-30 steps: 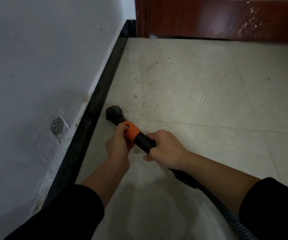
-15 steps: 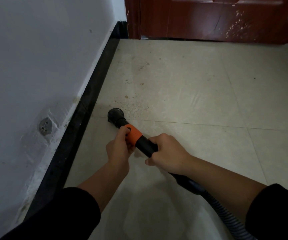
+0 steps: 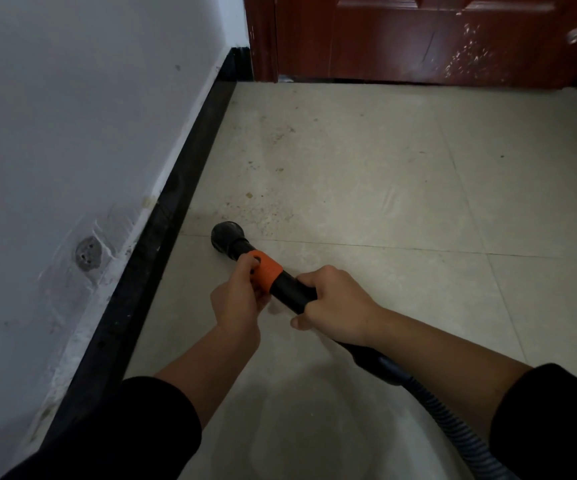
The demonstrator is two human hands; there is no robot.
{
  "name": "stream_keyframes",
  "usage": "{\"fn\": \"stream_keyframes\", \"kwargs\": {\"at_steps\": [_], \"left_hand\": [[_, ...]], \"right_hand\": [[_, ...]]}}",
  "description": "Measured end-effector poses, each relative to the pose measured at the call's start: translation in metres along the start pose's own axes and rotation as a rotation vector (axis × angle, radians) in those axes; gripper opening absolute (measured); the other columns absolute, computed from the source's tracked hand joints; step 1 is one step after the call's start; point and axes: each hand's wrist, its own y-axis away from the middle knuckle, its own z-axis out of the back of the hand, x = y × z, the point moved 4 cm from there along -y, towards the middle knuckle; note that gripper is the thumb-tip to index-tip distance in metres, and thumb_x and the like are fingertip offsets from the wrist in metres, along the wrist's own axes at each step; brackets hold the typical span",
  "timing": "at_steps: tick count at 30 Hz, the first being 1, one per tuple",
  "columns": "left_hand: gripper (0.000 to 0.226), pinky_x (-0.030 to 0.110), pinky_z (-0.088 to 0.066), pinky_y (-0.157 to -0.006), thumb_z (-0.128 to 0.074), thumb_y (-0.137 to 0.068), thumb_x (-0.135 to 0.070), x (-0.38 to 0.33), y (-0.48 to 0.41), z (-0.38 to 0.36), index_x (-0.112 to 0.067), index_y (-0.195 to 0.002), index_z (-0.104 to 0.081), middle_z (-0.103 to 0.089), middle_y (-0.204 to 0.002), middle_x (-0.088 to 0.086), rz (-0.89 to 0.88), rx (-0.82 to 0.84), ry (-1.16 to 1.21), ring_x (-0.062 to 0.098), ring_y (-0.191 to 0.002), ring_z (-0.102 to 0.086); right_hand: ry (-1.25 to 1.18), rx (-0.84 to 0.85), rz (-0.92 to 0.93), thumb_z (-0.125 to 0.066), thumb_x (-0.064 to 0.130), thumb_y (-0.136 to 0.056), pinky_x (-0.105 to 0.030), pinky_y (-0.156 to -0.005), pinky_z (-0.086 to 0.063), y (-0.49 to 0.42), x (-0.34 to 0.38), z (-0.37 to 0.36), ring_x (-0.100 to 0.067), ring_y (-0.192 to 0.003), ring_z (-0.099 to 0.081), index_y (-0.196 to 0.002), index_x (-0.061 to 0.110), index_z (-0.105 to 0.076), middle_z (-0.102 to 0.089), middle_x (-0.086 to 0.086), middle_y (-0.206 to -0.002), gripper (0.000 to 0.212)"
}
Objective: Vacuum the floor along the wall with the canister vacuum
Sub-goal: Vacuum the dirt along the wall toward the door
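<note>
Vacuum nozzle (image 3: 227,235), a round black head, rests on the floor (image 3: 366,188) near its left edge, just beside the black baseboard (image 3: 176,216) but apart from it. Its underside is hidden. Behind it an orange collar (image 3: 269,271) joins a black tube (image 3: 292,292). The left hand (image 3: 237,303) grips the collar, fingers curled round it with their tips hidden beneath. The right hand (image 3: 337,306) wraps the tube just behind, fingers closed over the top and the thumb showing below. From under the right wrist a ribbed hose (image 3: 453,422) runs to the bottom edge of the view and is cut off there. Brown crumbs (image 3: 266,213) speckle the tile just beyond the nozzle. Above the baseboard the white wall (image 3: 72,116) bears a round grey patch (image 3: 88,258), too blurred to identify. A red-brown door (image 3: 436,36) stands at the floor's far edge, its top cut off. Black sleeves (image 3: 148,420) cover both arms nearest the camera.
</note>
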Motion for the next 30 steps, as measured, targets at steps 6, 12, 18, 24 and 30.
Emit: {"fn": "stream_keyframes", "kwargs": {"at_steps": [6, 12, 18, 24, 30], "left_hand": [[0.012, 0.031, -0.054, -0.072, -0.065, -0.084, -0.019, -0.007, -0.002, 0.018, -0.008, -0.079, -0.063, -0.062, -0.077, 0.009, -0.030, -0.040, -0.006, 0.020, -0.077, -0.061], [0.013, 0.029, -0.053, -0.066, -0.065, -0.083, -0.019, -0.003, -0.001, 0.018, -0.008, -0.077, -0.063, -0.061, -0.074, 0.008, -0.025, -0.041, -0.012, 0.020, -0.073, -0.060], [0.011, 0.030, -0.052, -0.066, -0.066, -0.083, -0.020, 0.005, 0.003, -0.001, -0.009, -0.080, -0.064, -0.063, -0.080, 0.010, 0.005, 0.008, -0.022, 0.020, -0.075, -0.061], [0.010, 0.028, -0.052, -0.064, -0.065, -0.084, -0.018, 0.012, 0.013, -0.023, -0.009, -0.080, -0.063, -0.063, -0.079, 0.009, 0.018, 0.061, -0.018, 0.019, -0.075, -0.061], [0.009, 0.027, -0.053, -0.065, -0.064, -0.085, -0.017, 0.017, 0.019, -0.038, -0.010, -0.081, -0.062, -0.062, -0.078, 0.006, 0.028, 0.108, -0.023, 0.017, -0.073, -0.061]], "right_hand": [[-0.042, 0.048, 0.026, -0.077, 0.010, -0.076, -0.019, -0.050, -0.037, -0.005, 0.011, -0.013, -0.009, -0.057, -0.054, -0.080, 0.019, -0.063, -0.055, 0.004, -0.063, 0.017], [-0.041, 0.054, 0.010, -0.078, 0.009, -0.074, -0.020, -0.052, -0.040, -0.001, 0.007, -0.012, -0.010, -0.058, -0.056, -0.084, 0.015, -0.066, -0.057, 0.003, -0.065, 0.016], [-0.014, 0.004, -0.013, -0.078, 0.009, -0.073, -0.019, -0.051, -0.039, 0.007, -0.005, 0.002, -0.010, -0.055, -0.055, -0.071, 0.022, -0.059, -0.056, 0.002, -0.063, 0.023], [0.018, -0.043, -0.044, -0.078, 0.009, -0.073, -0.019, -0.049, -0.037, 0.015, -0.019, 0.017, -0.010, -0.053, -0.053, -0.066, 0.024, -0.054, -0.055, 0.002, -0.061, 0.029], [0.014, -0.067, -0.062, -0.077, 0.010, -0.074, -0.017, -0.048, -0.036, 0.021, -0.029, 0.026, -0.009, -0.054, -0.052, -0.069, 0.023, -0.055, -0.055, 0.001, -0.063, 0.026]]}}
